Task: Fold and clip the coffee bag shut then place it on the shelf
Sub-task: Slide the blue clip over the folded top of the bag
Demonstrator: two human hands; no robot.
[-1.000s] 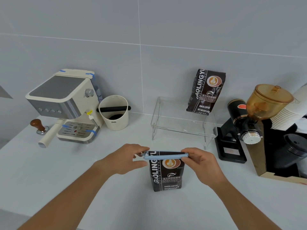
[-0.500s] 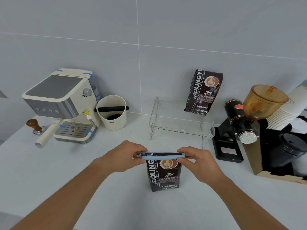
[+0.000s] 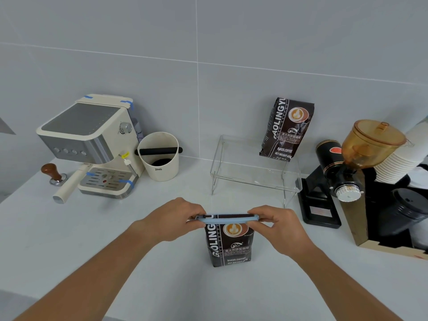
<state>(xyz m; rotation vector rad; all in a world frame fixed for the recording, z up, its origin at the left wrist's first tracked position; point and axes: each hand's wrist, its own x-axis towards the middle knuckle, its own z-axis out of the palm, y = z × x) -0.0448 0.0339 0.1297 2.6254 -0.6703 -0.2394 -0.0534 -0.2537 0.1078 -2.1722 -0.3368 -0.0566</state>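
A dark coffee bag (image 3: 230, 245) stands upright on the white counter near the front. A light blue clip (image 3: 228, 219) lies across its folded top edge. My left hand (image 3: 172, 218) pinches the clip's left end and my right hand (image 3: 279, 224) pinches its right end. Behind the bag stands a clear acrylic shelf (image 3: 254, 181). A second, identical coffee bag (image 3: 287, 129) stands on the shelf's back right, leaning against the wall.
A cream espresso machine (image 3: 92, 144) with a tamper (image 3: 52, 172) beside it stands at the left. A white knock box (image 3: 159, 156) sits next to it. A black grinder (image 3: 342, 172), stacked paper cups (image 3: 403, 156) and black lids (image 3: 407, 212) fill the right side.
Both hands kept hold of the clip on the bag's top; the clip now sits flatter and closer on the fold. The view shifted slightly.
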